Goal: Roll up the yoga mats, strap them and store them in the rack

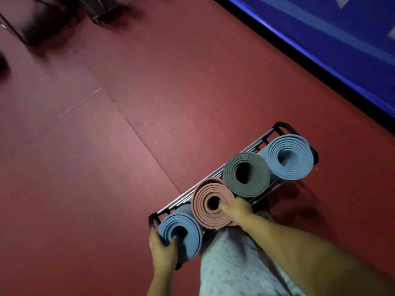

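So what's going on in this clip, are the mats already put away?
Four rolled mats stand on end in the metal rack on the red floor. The left hand grips the near blue mat at its top edge; the right hand holds the pink mat, thumb in its core. The grey mat and far blue mat stand untouched. No straps are visible.

Matt foam mats [245,174] stand in a shiny metal wire rack [245,150] (black plastic corners) on smooth red flooring [128,146].
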Tool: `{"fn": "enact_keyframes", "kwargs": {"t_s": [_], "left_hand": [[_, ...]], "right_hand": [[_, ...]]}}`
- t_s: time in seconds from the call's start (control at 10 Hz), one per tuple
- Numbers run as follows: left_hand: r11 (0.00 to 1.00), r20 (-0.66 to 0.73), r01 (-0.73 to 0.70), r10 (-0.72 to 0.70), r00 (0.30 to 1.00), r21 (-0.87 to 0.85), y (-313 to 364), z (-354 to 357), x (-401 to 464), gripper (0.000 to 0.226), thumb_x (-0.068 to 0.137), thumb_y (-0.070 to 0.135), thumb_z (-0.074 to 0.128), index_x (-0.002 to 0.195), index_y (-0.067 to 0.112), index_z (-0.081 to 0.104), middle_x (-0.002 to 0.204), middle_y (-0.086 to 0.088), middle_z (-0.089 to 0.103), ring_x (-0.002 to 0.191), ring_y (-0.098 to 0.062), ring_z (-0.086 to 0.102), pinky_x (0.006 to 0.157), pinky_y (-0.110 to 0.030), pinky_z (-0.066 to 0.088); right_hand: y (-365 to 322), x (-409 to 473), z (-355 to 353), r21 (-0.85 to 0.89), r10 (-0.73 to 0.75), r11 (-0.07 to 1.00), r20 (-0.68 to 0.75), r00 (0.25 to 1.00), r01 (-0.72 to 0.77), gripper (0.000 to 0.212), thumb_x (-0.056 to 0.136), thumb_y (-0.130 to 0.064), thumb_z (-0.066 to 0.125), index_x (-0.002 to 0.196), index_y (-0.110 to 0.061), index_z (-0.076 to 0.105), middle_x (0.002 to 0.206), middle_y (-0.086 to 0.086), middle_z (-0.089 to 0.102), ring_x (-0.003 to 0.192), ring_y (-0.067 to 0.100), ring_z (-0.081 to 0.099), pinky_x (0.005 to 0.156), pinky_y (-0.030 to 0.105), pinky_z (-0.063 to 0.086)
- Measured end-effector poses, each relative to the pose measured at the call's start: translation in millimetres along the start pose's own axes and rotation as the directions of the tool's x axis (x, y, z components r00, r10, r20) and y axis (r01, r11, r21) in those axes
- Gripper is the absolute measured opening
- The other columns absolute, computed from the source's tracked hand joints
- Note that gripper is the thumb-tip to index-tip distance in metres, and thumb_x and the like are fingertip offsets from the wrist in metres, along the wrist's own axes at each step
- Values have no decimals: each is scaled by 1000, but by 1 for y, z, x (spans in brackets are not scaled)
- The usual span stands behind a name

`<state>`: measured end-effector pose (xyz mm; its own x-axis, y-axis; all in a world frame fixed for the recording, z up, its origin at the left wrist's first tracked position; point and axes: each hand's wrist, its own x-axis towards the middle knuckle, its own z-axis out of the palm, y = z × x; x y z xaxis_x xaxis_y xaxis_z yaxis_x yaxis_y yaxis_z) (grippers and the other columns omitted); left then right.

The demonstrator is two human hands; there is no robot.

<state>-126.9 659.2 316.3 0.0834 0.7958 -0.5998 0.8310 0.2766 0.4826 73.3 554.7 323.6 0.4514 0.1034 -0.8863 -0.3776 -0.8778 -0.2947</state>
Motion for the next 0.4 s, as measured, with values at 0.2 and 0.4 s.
{"fn": "enact_keyframes", "kwargs": {"t_s": [0.2,0.4], "left_hand": [[996,45,42,-46,998,83,8,-4,6,56,77,-4,67,128,1,44,128,-21,46,119,-38,46,103,-54,39],[976,-3,107,-109,994,192,48,-18,-11,64,81,5,60,140,6,37,149,-22,27,133,-40,28,109,-49,23]], "right_hand": [[-5,1,-2,46,13,999,82,997,-17,66,86,-33,67,138,-3,39,140,16,44,123,32,48,74,29,54],[0,-25,-31,203,-31,979,314,949,-35,68,88,-45,60,139,-8,35,128,12,50,101,23,60,79,30,53]]}}
